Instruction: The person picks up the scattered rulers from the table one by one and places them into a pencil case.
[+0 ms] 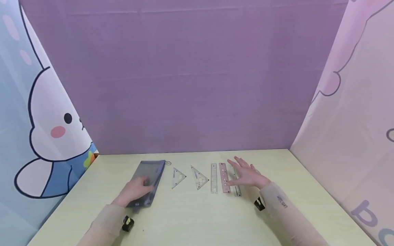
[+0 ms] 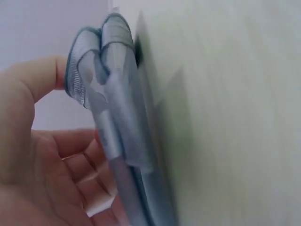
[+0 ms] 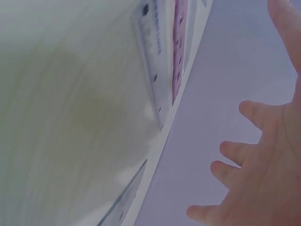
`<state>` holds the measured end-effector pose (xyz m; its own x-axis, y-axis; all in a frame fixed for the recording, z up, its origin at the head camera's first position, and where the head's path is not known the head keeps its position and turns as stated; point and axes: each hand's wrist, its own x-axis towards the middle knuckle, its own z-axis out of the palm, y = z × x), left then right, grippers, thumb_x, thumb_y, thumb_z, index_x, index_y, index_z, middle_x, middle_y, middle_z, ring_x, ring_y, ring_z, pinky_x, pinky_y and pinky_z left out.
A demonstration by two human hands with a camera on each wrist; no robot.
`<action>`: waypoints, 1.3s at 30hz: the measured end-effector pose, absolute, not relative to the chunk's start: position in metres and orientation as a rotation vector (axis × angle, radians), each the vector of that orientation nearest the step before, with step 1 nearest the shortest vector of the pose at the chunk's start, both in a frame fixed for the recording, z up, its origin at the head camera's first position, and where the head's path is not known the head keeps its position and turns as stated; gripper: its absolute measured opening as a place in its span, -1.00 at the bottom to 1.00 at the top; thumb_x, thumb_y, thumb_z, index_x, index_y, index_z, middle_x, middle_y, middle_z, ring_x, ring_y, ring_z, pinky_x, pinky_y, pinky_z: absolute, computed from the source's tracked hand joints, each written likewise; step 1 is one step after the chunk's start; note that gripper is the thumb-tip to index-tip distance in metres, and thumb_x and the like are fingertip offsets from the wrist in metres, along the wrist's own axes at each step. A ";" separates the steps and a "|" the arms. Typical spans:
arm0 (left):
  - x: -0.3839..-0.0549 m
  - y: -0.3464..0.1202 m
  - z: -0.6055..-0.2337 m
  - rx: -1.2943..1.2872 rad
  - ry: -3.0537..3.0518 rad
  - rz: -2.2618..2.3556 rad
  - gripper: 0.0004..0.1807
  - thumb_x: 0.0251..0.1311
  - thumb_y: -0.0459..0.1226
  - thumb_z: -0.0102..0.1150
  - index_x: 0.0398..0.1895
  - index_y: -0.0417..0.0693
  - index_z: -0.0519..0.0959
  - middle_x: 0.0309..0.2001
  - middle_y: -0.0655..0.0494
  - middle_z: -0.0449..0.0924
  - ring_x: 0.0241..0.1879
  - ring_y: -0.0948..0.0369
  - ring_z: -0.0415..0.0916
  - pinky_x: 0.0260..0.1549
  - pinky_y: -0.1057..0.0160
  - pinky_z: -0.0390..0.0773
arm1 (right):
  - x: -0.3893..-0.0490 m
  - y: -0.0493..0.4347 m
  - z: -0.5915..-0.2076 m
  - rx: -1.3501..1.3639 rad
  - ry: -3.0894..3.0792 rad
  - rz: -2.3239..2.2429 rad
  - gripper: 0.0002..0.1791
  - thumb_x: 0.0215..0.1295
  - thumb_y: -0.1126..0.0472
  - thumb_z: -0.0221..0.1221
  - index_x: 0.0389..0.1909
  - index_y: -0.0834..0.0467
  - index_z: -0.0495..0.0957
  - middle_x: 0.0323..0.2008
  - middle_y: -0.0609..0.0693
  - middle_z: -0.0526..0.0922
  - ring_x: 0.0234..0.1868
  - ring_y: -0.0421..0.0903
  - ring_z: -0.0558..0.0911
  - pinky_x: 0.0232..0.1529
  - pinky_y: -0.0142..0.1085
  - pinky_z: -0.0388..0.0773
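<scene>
A translucent grey zip pouch (image 1: 149,167) with a dark blue edge lies on the table in the head view. My left hand (image 1: 134,191) rests over it; in the left wrist view the thumb (image 2: 40,77) reaches its zip edge and the bent fingers touch its face. The right hand (image 1: 247,173) hovers over the right-hand rulers with its fingers spread, holding nothing. Beneath and beside it lie a pink ruler (image 1: 223,176) and a clear ruler (image 1: 237,189) partly hidden by the hand. Another clear ruler (image 1: 214,177) lies further left.
Two clear set squares, one smaller (image 1: 176,179) and one larger (image 1: 198,179), lie between the pouch and the rulers. A purple cloth (image 1: 197,85) stands behind the pale table (image 1: 191,222), with printed cloths at both sides.
</scene>
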<state>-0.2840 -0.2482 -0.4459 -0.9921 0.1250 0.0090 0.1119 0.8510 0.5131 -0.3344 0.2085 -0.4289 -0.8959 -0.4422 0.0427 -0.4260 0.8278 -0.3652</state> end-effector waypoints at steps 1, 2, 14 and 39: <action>-0.285 -0.249 -0.447 0.198 2.995 0.866 -0.34 0.13 -0.13 0.21 0.23 -0.38 0.41 0.06 -0.31 0.54 0.03 -0.21 0.50 -0.03 -0.19 0.46 | -0.335 0.207 -0.429 -0.711 2.958 -0.581 0.10 0.05 -0.32 0.27 0.52 0.04 0.02 0.50 0.22 -0.13 0.46 0.28 -0.09 0.20 0.43 -0.15; -0.286 -0.250 -0.448 0.199 2.991 0.901 -0.39 0.14 -0.15 0.20 0.19 -0.37 0.46 0.04 -0.28 0.56 0.00 -0.18 0.52 -0.05 -0.15 0.48 | -0.336 0.206 -0.430 -0.725 2.956 -0.591 0.07 0.07 -0.28 0.27 0.52 0.05 0.02 0.50 0.24 -0.13 0.46 0.29 -0.08 0.19 0.44 -0.14; -0.289 -0.257 -0.464 -0.042 2.695 1.570 -0.52 0.21 -0.28 0.10 0.18 -0.34 0.49 -0.39 0.05 0.54 -0.59 0.22 0.36 -0.58 0.29 0.43 | -0.349 0.174 -0.432 -0.846 2.822 -0.884 -0.18 0.27 -0.08 0.21 0.45 0.18 0.17 0.46 0.28 -0.01 0.42 0.29 0.06 0.24 0.29 0.08; -0.284 -0.261 -0.479 -0.216 2.548 1.917 -0.53 0.15 -0.34 0.07 0.15 -0.39 0.50 -0.32 0.02 0.50 -0.45 0.23 0.38 -0.52 0.32 0.47 | -0.394 0.077 -0.434 -1.025 2.657 -1.063 -0.58 0.24 0.18 0.27 0.11 0.20 0.57 0.16 0.04 0.52 0.26 0.05 0.41 0.24 -0.04 0.28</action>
<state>-0.2844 -0.2608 -0.4789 -0.9894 -0.1402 -0.0377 -0.0751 0.2718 0.9594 -0.3942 0.0773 -0.4339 -0.7680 -0.6235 0.1465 -0.5526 0.5294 -0.6437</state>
